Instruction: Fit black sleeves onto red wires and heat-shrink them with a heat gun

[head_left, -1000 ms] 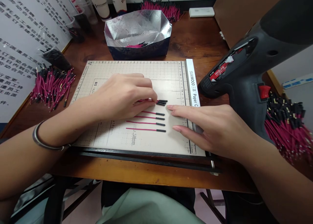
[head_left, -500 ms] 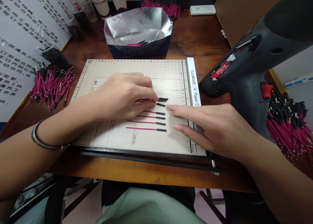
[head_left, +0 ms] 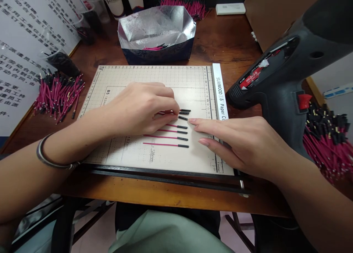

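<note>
Over the paper cutter's cream board, my left hand has its thumb and fingers closed on a wire with a black sleeve; the rest of that wire is hidden by the hand. My right hand has its fingers stretched out and apart, with the index fingertip at or very near the sleeve's end; contact is hard to make out. Below the left fingers, several red wires with black ends lie side by side on the board. More black ends show just above the held one.
A foil-lined box with wires stands behind the board. Wire piles lie at left, back and right. A black heat gun stands close by my right hand. Plastic cups line the left side.
The view has shifted very slightly. Both hands keep nearly the same pose, the left one still pinching the wire and the right fingertip by its black end.
</note>
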### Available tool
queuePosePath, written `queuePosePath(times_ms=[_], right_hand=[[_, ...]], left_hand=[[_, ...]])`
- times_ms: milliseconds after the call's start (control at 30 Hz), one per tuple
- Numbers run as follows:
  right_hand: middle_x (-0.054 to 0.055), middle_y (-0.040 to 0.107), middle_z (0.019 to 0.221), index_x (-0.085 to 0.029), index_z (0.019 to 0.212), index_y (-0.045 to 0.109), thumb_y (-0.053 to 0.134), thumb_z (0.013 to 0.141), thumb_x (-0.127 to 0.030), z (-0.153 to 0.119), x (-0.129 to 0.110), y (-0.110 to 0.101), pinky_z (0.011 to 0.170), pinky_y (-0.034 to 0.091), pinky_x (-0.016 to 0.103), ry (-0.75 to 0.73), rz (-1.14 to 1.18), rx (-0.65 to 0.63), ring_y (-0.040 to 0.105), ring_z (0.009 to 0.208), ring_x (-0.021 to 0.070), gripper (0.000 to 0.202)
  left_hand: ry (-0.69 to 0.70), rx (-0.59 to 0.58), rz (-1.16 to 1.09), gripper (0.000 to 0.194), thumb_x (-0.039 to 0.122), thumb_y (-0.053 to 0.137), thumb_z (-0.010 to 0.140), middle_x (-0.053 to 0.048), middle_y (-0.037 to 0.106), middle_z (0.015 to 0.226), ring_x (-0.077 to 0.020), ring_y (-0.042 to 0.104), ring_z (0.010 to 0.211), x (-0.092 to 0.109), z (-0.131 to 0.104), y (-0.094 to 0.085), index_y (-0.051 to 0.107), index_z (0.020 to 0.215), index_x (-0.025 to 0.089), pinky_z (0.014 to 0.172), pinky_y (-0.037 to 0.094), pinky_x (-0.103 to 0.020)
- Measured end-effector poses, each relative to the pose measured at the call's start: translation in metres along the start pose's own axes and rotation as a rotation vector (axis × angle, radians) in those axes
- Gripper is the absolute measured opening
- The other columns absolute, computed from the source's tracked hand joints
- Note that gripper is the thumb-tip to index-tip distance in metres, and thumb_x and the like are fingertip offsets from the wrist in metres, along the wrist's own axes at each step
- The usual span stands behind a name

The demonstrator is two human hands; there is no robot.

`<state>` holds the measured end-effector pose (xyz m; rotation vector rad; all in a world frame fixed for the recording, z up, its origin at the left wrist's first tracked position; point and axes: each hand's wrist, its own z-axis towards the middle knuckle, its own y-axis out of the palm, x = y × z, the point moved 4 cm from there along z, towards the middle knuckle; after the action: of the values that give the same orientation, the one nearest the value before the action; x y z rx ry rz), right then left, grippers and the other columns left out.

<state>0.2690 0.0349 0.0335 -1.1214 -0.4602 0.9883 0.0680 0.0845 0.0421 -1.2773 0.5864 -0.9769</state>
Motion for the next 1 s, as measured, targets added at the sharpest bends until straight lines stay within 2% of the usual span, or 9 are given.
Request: queuePosePath(times_ms=[667, 1000], right_hand=[[0.003, 0.081, 0.098, -0.014, 0.107, 0.067, 0.048, 0.103, -0.027, 0.0018, -0.0028, -0.0008, 0.052, 0.049, 0.023, -0.015, -0.02, -0.01, 0.075, 0.07, 0.0127, 0.023], [0.005, 0.081, 0.102, -0.013, 0.114, 0.068, 0.051, 0.102, -0.03, 0.0009, -0.0009, -0.0008, 0.057, 0.051, 0.023, -0.008, -0.009, -0.015, 0.075, 0.074, 0.0133, 0.027]], left_hand=[[0.021, -0.009, -0.008, 0.027, 0.027, 0.051, 0.1, -0.004, 0.074, 0.089, -0.0157, 0.067, 0.075, 0.0005, -0.0004, 0.0024, 0.074, 0.089, 0.02, 0.067, 0.049, -0.029], [0.01, -0.013, -0.013, 0.028, 0.028, 0.051, 0.099, -0.004, 0.074, 0.088, -0.0154, 0.066, 0.074, 0.0011, -0.0001, 0.002, 0.075, 0.088, 0.02, 0.065, 0.048, -0.029]])
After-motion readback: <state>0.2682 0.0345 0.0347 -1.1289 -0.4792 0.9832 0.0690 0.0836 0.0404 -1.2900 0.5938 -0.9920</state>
